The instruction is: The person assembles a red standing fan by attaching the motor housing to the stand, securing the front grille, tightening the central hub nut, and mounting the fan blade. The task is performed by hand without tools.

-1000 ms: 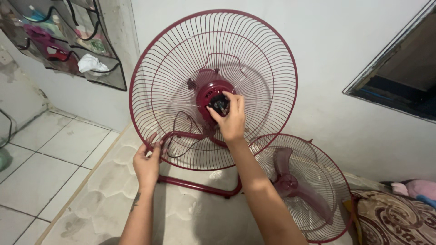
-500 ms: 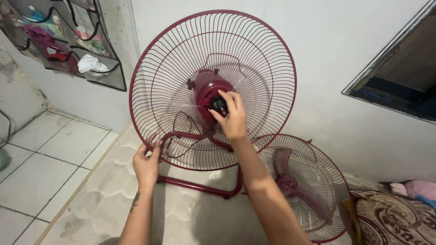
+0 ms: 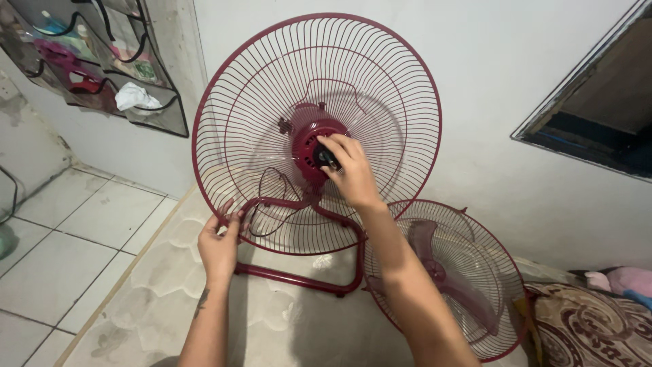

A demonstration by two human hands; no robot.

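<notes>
A dark red floor fan stands on a mattress with only its rear wire guard (image 3: pixel 272 75) mounted. My right hand (image 3: pixel 350 173) reaches to the motor hub (image 3: pixel 307 146) at the guard's centre, fingers pinched on a small black nut (image 3: pixel 324 157) on the shaft. My left hand (image 3: pixel 219 245) grips the lower left rim of the guard. The fan's tubular red stand (image 3: pixel 299 278) rests on the mattress below. The front guard (image 3: pixel 475 319) leans against the wall at lower right, with the translucent red blade (image 3: pixel 424 248) lying in it.
A clear hanging pocket organiser (image 3: pixel 102 68) with small items hangs on the wall at upper left. White floor tiles (image 3: pixel 61 245) lie to the left of the mattress (image 3: pixel 272 326). A patterned brown blanket (image 3: pixel 591 326) lies at lower right. A dark window opening (image 3: pixel 598 115) is at right.
My right hand has rotated at the hub, the wrist turning and fingers shifting on the black nut. The loose guard with the blade has slid slightly. My left hand has stayed put.
</notes>
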